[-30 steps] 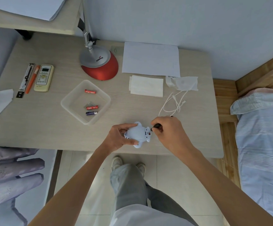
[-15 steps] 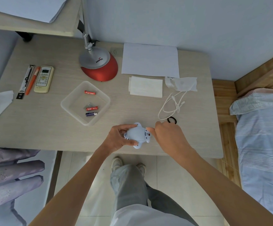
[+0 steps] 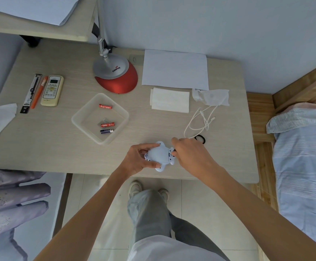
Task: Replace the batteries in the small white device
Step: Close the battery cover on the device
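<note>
While gripped, device (image 3: pixel 159 154) near desk (image 3: pixel 59 147) edge

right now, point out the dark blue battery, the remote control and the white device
dark blue battery (image 3: pixel 106 131): head view, middle of its body
remote control (image 3: pixel 52 90): head view, its button area
small white device (image 3: pixel 159 153): head view, its bare back panel
</note>
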Motion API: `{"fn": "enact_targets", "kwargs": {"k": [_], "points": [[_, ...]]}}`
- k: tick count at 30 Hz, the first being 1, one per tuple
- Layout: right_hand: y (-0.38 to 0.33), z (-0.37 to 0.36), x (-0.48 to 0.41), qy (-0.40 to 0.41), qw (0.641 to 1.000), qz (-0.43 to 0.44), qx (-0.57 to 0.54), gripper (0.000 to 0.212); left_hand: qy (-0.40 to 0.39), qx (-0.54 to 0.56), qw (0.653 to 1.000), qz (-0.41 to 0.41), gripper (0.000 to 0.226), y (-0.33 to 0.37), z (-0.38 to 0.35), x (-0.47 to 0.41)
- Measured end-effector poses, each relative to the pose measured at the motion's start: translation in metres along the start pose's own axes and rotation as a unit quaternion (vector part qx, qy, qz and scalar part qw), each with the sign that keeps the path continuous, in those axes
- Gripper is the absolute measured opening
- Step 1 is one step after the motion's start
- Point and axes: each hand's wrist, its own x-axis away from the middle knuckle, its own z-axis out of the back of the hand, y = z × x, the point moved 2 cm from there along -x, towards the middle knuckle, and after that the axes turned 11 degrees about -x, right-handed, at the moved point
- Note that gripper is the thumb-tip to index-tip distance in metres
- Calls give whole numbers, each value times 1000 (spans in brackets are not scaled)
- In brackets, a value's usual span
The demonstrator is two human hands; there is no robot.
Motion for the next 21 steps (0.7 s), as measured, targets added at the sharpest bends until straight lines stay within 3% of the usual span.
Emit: {"fn": "enact_targets", "kwargs": {"k": [2,7,13,15,19,21], "points": [[-1,3,1,-4,1000,0,-23,22,-2,-1,1000,-2,75,0,0,0],[0,4,3,-8,998,-31,-50,32,-3,-6,1000,-7,75,0,0,0],[0,7,10,8,998,-64,8,56,-2,-14,1000,-7,77,-1,0,0],[2,4,8,50,998,-40,9,50,-2,-8,1000,-6,77,-1,-1,1],[2,-5,8,7,1000,-20,2,17,1,-3,1000,-7,76,-1,-1,0],[2,-5,8,3,1000,-7,-2,15,2,-2,1000,-7,76,-1,-1,0]]}}
